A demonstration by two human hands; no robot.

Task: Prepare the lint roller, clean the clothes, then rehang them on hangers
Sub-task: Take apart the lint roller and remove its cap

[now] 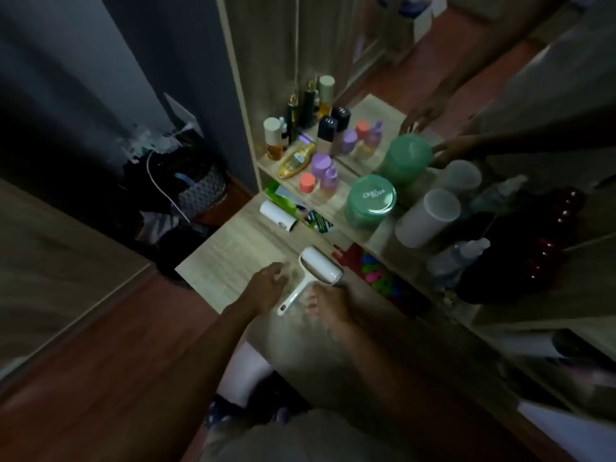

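The left hand (266,285) is seen low over the pale wooden surface (230,255), its fingers relaxed and slightly spread, with nothing held in it. The right hand (328,305) is seen just beside it, knuckles up and badly blurred, so whether its fingers are curled or touch anything cannot be told. The two hands are kept a little apart, and the lint roller (320,265) is laid flat on the surface between and just beyond them. Its white handle is pointed back toward the person and runs through the gap between the hands. Its white roll lies crosswise at the far end, just past the fingertips of both. The left fingertips are close to the roller's frame, but contact cannot be made out.

Farther along the surface, a white spare roll (278,215) is laid on its side beside a green packet (280,195). To the right of the roller, a heap of red, green and blue items (373,270) is seen in a lower compartment. On the shelf (336,208) above, a green-lidded jar (370,201), a white cylindrical container (426,219) and a clear spray bottle (459,258) are stood. Small bottles with purple and coral caps (325,171) are grouped at the shelf's left end and are doubled in a mirror (376,110) behind. At the left, a patterned basket (200,192) heaped with dark cloth is set on the reddish floor (100,345)
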